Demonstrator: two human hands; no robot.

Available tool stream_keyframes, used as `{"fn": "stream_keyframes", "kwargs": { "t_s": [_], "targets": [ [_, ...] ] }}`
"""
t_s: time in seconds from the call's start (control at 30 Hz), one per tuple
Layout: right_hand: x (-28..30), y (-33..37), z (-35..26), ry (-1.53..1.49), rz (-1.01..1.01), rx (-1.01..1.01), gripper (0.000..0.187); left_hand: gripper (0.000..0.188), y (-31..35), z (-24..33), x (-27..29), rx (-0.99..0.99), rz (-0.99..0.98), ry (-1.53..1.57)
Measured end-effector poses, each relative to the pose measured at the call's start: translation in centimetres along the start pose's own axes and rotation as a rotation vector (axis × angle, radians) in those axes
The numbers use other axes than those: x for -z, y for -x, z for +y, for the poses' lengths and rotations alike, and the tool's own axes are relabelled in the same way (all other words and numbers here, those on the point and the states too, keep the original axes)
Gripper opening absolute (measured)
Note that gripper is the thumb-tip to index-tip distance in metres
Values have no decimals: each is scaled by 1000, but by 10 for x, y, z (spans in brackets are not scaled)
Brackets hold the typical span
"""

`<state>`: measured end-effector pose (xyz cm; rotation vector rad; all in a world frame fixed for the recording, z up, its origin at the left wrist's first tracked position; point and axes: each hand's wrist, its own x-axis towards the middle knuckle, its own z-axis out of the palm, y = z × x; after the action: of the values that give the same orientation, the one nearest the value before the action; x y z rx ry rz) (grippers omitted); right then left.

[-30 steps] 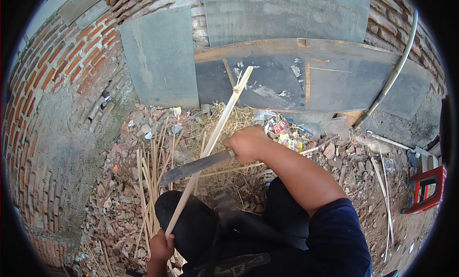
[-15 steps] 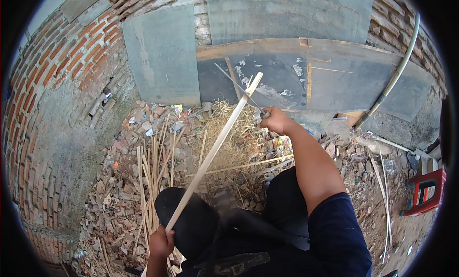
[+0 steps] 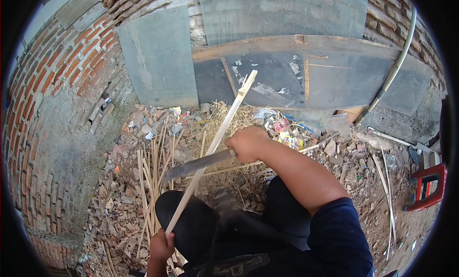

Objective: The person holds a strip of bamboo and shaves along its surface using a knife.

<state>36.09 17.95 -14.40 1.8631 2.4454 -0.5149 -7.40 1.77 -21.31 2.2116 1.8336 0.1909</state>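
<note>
Your left hand grips the lower end of a pale wood strip slanting past your left knee as your right hand clasps a knife across it, apparently shaving; another stroke would call for steady support.

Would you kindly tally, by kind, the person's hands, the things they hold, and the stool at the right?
Hands: 2 (left hand, right hand)
Long-bladed knife in the right hand: 1
Long pale strip in the left hand: 1
Red stool: 1
Total: 5
</note>
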Motion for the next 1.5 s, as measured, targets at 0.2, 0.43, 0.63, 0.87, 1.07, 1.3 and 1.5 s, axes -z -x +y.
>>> {"fn": "stream_keyframes", "kwargs": {
  "t_s": [0.2,0.43,0.63,0.87,1.07,1.3,1.5],
  "targets": [
    [-14,-10,80,-18,87,-340,24,38,10,-3,-4,33,66,-17],
    [-26,-23,113,-93,215,-587,31,36,2,2,2,30,9,-47],
    [-47,-23,136,-914,25,-411,35,36,0,5,3,44,-22,-65],
    [-19,-10,102,-363,161,-307,37,36,-1,4,4,20,-27,-25],
    [-7,-4,14,-52,-40,-63,29,36,-1,6,3,-9,-14,3],
    [0,-16,79,-91,361,-507,26,35,7,-4,-9,57,65,-1],
    [-27,-18,116,-101,336,-627,31,36,-4,2,2,10,4,-55]
  ]
}}
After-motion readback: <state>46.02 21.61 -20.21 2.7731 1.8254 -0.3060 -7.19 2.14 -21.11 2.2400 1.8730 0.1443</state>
